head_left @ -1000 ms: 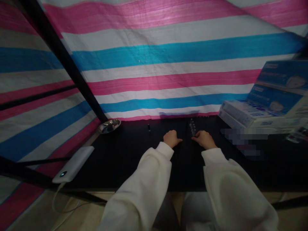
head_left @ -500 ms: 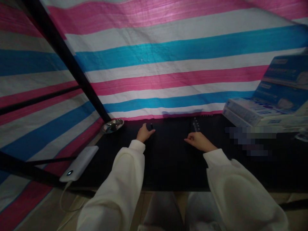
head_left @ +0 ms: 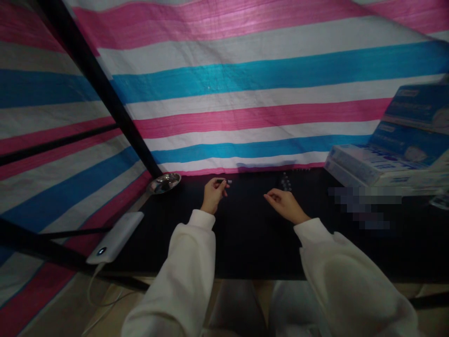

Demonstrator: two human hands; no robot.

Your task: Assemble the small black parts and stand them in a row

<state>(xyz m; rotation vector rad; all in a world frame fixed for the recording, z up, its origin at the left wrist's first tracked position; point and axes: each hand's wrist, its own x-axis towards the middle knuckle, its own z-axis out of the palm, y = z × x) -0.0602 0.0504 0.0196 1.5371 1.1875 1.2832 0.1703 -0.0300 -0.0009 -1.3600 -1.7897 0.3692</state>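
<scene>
My left hand (head_left: 213, 194) is raised a little over the black table (head_left: 245, 234), its fingers pinched on a small dark stick-like object with a pale tip (head_left: 223, 181). My right hand (head_left: 285, 204) hovers over the table to the right, fingers loosely curled and apart, holding nothing. Just behind it stands a small dark rack of tiny upright pieces (head_left: 286, 181). Both arms wear white sleeves.
A shiny metal dish (head_left: 164, 183) sits at the table's back left corner. A white power bank (head_left: 115, 237) with a cable lies on the left edge. Blue and white boxes (head_left: 393, 150) are stacked at the right. A striped tarp (head_left: 245, 93) hangs behind, with a black pole (head_left: 101, 93) at left.
My left hand moved left from the table's middle to the small dark object, took hold of it and lifted it. My right hand drew back slightly from the rack.
</scene>
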